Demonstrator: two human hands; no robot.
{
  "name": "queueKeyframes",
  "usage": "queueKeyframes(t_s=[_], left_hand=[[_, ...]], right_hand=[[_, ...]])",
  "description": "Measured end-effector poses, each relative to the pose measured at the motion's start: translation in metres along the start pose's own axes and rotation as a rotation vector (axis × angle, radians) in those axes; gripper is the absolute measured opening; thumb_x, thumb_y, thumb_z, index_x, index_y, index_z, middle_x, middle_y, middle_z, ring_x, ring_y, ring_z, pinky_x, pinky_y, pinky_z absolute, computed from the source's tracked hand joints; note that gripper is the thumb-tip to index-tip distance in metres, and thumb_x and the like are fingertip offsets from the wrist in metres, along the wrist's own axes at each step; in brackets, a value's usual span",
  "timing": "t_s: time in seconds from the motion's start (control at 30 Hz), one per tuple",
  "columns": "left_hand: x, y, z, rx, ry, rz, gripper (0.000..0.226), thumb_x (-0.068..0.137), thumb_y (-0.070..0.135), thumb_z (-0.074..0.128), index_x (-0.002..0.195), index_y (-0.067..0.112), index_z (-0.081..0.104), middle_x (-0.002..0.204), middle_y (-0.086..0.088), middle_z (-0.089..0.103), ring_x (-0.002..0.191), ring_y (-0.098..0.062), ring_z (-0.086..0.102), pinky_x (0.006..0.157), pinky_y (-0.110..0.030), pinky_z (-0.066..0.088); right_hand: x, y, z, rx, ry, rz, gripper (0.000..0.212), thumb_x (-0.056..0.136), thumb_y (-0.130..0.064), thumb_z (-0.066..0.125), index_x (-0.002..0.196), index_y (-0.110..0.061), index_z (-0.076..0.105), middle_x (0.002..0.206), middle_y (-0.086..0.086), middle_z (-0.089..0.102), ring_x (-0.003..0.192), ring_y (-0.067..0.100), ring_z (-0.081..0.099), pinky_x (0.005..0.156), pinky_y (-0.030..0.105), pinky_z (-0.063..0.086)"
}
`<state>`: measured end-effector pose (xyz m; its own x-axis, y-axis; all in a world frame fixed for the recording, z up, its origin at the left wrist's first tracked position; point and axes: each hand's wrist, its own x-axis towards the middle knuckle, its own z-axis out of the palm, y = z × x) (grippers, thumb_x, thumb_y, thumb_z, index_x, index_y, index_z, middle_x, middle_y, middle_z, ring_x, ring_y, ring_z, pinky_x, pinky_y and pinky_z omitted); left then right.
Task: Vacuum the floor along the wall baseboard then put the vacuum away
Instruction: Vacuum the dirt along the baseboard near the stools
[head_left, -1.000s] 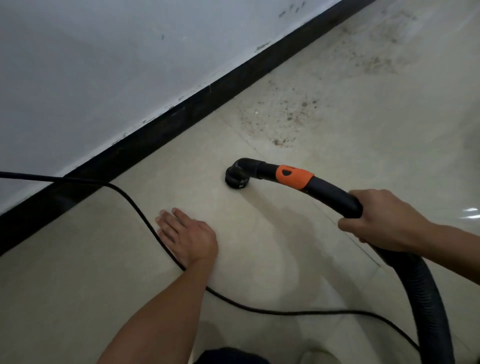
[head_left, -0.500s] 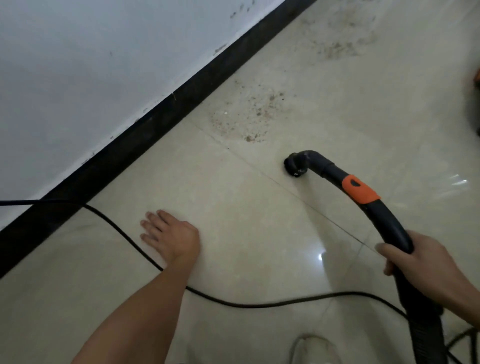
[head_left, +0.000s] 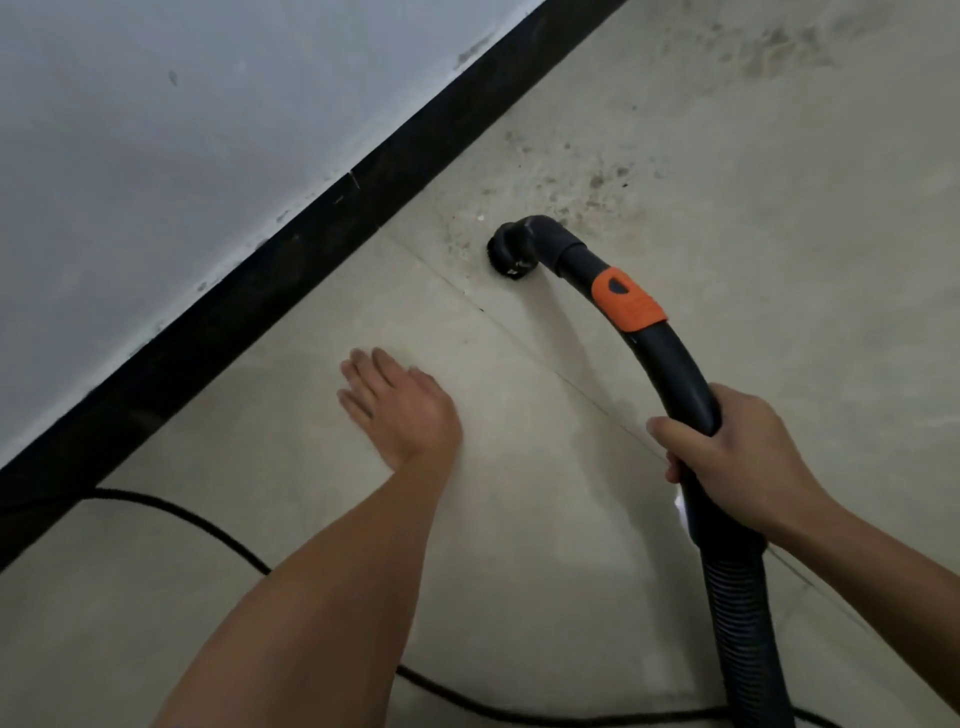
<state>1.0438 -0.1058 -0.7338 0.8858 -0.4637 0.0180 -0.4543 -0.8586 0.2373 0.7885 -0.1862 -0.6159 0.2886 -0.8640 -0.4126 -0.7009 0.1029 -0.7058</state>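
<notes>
A black vacuum wand with an orange collar (head_left: 627, 298) curves down to a round nozzle (head_left: 511, 253) that sits on the beige tile floor at the near edge of a patch of dirt (head_left: 582, 182). My right hand (head_left: 737, 457) grips the wand where it meets the ribbed hose (head_left: 748, 623). My left hand (head_left: 400, 405) lies flat with fingers straight on the tile, between the black baseboard (head_left: 291, 270) and the wand. The vacuum body is out of view.
A white wall (head_left: 182, 130) rises above the baseboard, running diagonally from lower left to upper right. A black power cord (head_left: 208, 525) loops across the floor under my left forearm. More dirt (head_left: 769, 47) lies farther along the floor.
The nozzle has moved forward onto the edge of the dirt patch near the baseboard. My left hand has shifted forward along the floor, past the cord. My right hand keeps its grip.
</notes>
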Motion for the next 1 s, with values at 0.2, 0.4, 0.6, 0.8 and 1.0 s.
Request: queueKeyframes(t_s=[0.2, 0.4, 0.6, 0.8, 1.0], left_hand=[[-0.002, 0.002, -0.001, 0.013, -0.023, -0.019, 0.052, 0.097, 0.024, 0.034, 0.142, 0.000, 0.038, 0.154, -0.019, 0.030, 0.145, -0.033, 0.021, 0.118, -0.051, 0.014], [0.000, 0.003, -0.003, 0.005, -0.043, -0.039, 0.056, 0.094, 0.028, 0.030, 0.142, 0.001, 0.041, 0.153, -0.018, 0.033, 0.145, -0.031, 0.022, 0.118, -0.049, 0.012], [0.000, 0.004, -0.008, -0.022, -0.071, -0.038, 0.059, 0.094, 0.030, 0.024, 0.141, 0.001, 0.042, 0.152, -0.018, 0.034, 0.144, -0.031, 0.025, 0.118, -0.049, 0.014], [0.000, -0.002, -0.005, -0.050, -0.086, -0.007, 0.053, 0.097, 0.024, 0.039, 0.144, 0.000, 0.037, 0.154, -0.019, 0.029, 0.145, -0.031, 0.021, 0.118, -0.049, 0.008], [-0.002, -0.007, -0.014, -0.031, -0.127, 0.029, 0.057, 0.100, 0.031, 0.031, 0.151, 0.005, 0.024, 0.160, -0.013, 0.017, 0.148, -0.026, 0.009, 0.119, -0.044, 0.001]], right_hand=[[0.061, -0.046, 0.011, -0.027, -0.022, -0.010, 0.016, 0.081, -0.028, 0.071, 0.083, -0.017, 0.060, 0.056, 0.000, 0.069, 0.048, 0.010, 0.066, 0.054, 0.034, 0.054], [0.105, -0.083, 0.018, -0.050, -0.078, -0.076, 0.013, 0.079, -0.021, 0.069, 0.082, -0.014, 0.059, 0.055, 0.003, 0.068, 0.047, 0.011, 0.067, 0.050, 0.027, 0.047], [0.100, -0.090, 0.021, -0.173, -0.129, -0.128, 0.011, 0.076, -0.015, 0.069, 0.080, -0.014, 0.058, 0.054, -0.002, 0.069, 0.045, 0.011, 0.066, 0.048, 0.027, 0.046], [0.078, -0.081, -0.017, -0.282, -0.151, -0.122, 0.008, 0.077, -0.015, 0.069, 0.077, -0.011, 0.061, 0.052, 0.001, 0.068, 0.042, 0.012, 0.065, 0.049, 0.026, 0.044], [0.011, -0.033, -0.070, -0.272, -0.193, -0.022, 0.011, 0.080, -0.011, 0.069, 0.076, -0.004, 0.061, 0.052, 0.010, 0.068, 0.045, 0.021, 0.066, 0.053, 0.033, 0.049]])
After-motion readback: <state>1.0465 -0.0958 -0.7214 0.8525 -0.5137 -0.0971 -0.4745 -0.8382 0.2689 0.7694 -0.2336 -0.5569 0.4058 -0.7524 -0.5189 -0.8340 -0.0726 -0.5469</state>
